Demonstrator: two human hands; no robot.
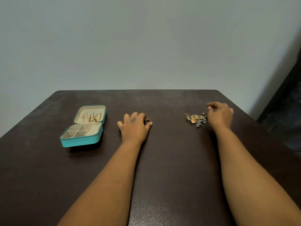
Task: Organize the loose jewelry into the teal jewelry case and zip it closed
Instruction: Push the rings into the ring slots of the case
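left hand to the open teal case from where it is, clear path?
Probably yes. The left hand rests on the table just right of the teal case, bare tabletop between them. It seems to hold a ring, so the fingers aren't free.

The teal jewelry case (81,141) looks like grained leatherette (pale velvety lining), the dark table (171,160) matt, faintly speckled.

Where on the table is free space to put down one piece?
Bare table lies between the teal case and the left hand, and between the left hand and the jewelry pile. It is crowded where the right hand meets the pile.
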